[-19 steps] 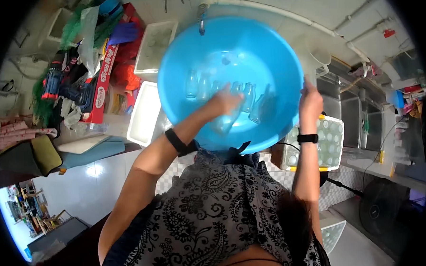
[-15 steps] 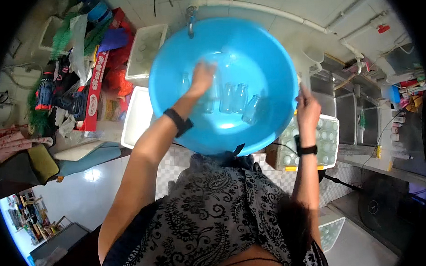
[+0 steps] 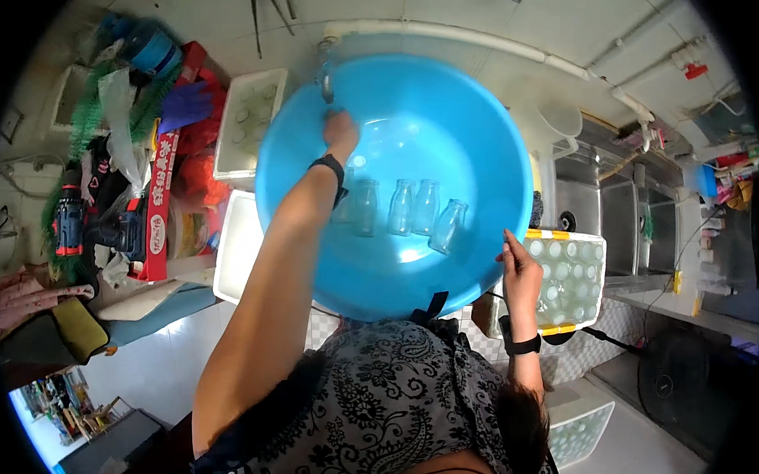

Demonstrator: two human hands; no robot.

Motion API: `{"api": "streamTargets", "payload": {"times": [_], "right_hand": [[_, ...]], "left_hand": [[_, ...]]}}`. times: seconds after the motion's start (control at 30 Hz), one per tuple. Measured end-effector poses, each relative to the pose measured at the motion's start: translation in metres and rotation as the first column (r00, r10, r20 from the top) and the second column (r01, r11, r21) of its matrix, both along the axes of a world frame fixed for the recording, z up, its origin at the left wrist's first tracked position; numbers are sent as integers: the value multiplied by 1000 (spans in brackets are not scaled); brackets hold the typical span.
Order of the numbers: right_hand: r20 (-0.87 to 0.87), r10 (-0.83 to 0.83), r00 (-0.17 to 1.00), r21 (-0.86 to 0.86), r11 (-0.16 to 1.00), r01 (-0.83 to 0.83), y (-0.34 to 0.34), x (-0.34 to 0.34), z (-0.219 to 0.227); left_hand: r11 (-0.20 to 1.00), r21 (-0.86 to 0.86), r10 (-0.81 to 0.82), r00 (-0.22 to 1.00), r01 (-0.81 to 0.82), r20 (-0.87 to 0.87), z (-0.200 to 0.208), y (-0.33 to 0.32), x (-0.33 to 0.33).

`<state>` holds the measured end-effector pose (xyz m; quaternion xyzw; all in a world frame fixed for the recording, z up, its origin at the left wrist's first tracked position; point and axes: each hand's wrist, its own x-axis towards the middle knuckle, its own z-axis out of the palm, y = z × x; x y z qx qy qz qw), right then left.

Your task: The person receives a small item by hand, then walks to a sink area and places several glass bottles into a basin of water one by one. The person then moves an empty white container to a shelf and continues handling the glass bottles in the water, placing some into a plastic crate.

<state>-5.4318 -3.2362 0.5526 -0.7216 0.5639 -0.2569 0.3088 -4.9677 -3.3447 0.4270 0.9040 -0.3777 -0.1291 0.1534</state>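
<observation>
A large blue tub (image 3: 485, 139) stands before me, and several clear glass bottles lie inside it, among them one bottle (image 3: 401, 207) near the middle and a tilted bottle (image 3: 448, 226) at the right. My left hand (image 3: 341, 131) reaches to the tub's far left side, just below the metal tap (image 3: 327, 82). Its fingers are blurred and partly hidden, so whether it holds anything is unclear. At the tub's right rim is my right hand (image 3: 521, 273), fingers closed in a pinch. What lies between those fingertips cannot be made out.
A white crate (image 3: 603, 265) full of glass bottles stands right of the tub. Another white box (image 3: 283, 76) with bottles and a white tray (image 3: 237, 243) flank its left side. Metal sinks (image 3: 620, 214) are farther right; a red box (image 3: 160, 213) and tools lie left.
My left hand has moved away from the bottles, farther and leftward toward the tap. My right hand has come down and left to the tub's rim. The view has shifted slightly.
</observation>
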Motion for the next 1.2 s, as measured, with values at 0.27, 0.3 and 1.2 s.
{"api": "streamTargets", "payload": {"times": [0.27, 0.3, 1.2], "right_hand": [[120, 38, 992, -46, 998, -33, -1, 28, 11], [110, 37, 993, -29, 999, -34, 2, 31, 14], [-19, 490, 871, -449, 775, -446, 56, 165, 122]], "left_hand": [[806, -547, 122, 840, 227, 529, 90, 88, 83], [909, -396, 76, 880, 132, 468, 104, 102, 99], [426, -753, -625, 438, -502, -646, 197, 235, -76]]}}
